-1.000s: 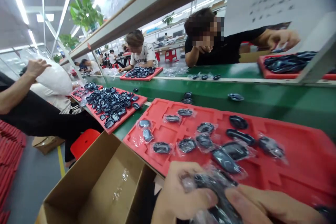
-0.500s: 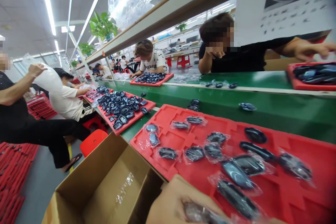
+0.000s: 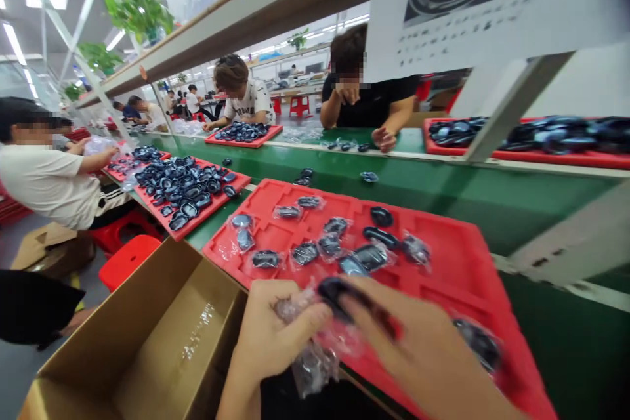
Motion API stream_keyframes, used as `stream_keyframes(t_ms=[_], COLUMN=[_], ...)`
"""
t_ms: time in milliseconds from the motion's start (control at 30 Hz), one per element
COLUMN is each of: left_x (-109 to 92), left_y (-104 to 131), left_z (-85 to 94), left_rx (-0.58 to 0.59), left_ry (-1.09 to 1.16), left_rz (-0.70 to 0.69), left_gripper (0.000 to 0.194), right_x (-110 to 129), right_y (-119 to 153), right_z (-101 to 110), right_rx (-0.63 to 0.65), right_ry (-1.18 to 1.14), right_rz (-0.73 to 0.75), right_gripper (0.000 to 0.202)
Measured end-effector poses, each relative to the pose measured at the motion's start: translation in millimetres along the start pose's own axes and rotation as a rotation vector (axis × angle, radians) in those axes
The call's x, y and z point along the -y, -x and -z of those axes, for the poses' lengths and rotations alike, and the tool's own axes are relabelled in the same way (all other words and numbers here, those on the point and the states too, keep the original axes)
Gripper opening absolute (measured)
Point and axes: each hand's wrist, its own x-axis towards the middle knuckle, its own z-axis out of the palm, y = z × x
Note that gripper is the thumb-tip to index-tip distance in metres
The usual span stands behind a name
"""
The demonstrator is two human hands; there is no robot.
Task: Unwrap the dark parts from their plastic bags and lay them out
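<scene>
My left hand (image 3: 280, 335) grips crumpled clear plastic bags (image 3: 315, 364) between thumb and fingers, just past the tray's near edge. Beside it, my right hand (image 3: 413, 335) pinches a glossy dark oval part (image 3: 335, 292) at the plastic; the hand is partly blurred. Under and beyond both hands lies a red moulded tray (image 3: 453, 252). On it are several dark parts wrapped in clear film, among them a wrapped part (image 3: 305, 252) and, right of my right hand, another wrapped part (image 3: 478, 342). An oval part (image 3: 381, 216) rests near the tray's far side.
An open cardboard box (image 3: 147, 341) stands at lower left, near a red stool (image 3: 128, 262). Another red tray (image 3: 241, 182) holds a heap of dark parts. Across the green bench (image 3: 418, 190) sit two people. A shelf (image 3: 221, 13) runs overhead, and a third person sits at left.
The view has turned right. Both hands are now in view above the near tray edge; before, only one hand showed, low, holding plastic. A person opposite has drawn an arm back from a tray.
</scene>
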Motion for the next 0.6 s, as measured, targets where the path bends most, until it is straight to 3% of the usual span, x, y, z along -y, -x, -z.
stream_keyframes(t_ms=[67,167,200,267,300,367,500,600], left_x=[0,3,4,6,8,13,23,28], left_y=[0,-2,-4,-6,-7,-9,-10,-7], left_z=[0.3,5.6,9.4,19.8,26.3,40.6,67.7,82.4], left_rx=[-0.017,-0.001,0.016,0.005,-0.033,-0.169,-0.412,-0.481], left_ry=[0.033,0.139,0.15,0.102,0.059,-0.009,0.028,0.0], left_rz=[-0.001,0.029,0.043,0.042,0.025,-0.022,-0.018,0.076], left_gripper=[0.033,0.016,0.02,0.029,0.027,0.018,0.014,0.03], right_x=[-22,-76,-92,-110,-111,-96,-26,20], right_y=[-37,-103,-124,-158,-169,-180,-169,-155], right_z=[15,38,42,41,34,10,-67,-121], right_rx=[-0.038,-0.013,0.006,0.068,0.095,0.181,0.446,0.649], right_ry=[0.087,0.362,0.447,0.586,0.618,0.577,0.33,0.308], right_rz=[-0.147,-0.36,-0.442,-0.595,-0.593,-0.458,-0.069,0.155], right_gripper=[0.028,0.029,0.032,0.041,0.044,0.046,0.03,0.045])
